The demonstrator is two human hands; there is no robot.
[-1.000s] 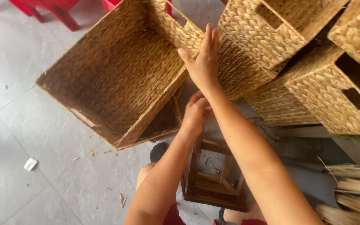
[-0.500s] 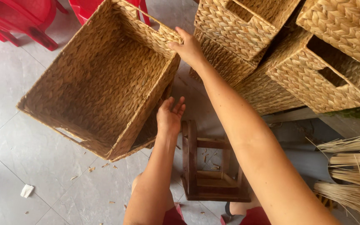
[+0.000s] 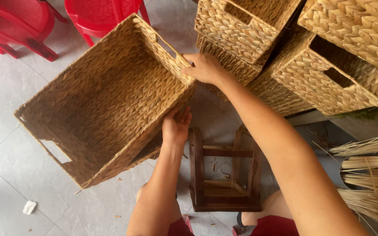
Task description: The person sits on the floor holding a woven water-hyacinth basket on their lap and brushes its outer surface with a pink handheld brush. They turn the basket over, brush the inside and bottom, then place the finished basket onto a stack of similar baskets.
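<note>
Head view: the basket [image 3: 106, 102] is tipped on its side over the floor [image 3: 5, 87], left of the wooden stool [image 3: 224, 170]. The left hand [image 3: 176, 126] cups its lower wall; the right hand [image 3: 204, 67] grips the top rim beside the handle slot. Keeping both grips on opposite walls should steady the turn.

Your hands grip basket [image 3: 106, 100]: woven dried fibre, rough, matt, tan. Stacked baskets [image 3: 294, 48] beside you: same coarse braided weave. Stool [image 3: 224, 175] below you: dark wood, worn, dull finish. Chairs [image 3: 57, 22]: red plastic, glossy. Floor [image 3: 5, 87]: smooth grey tile. Straw bundle [image 3: 368, 175]: dry, pale.
</note>
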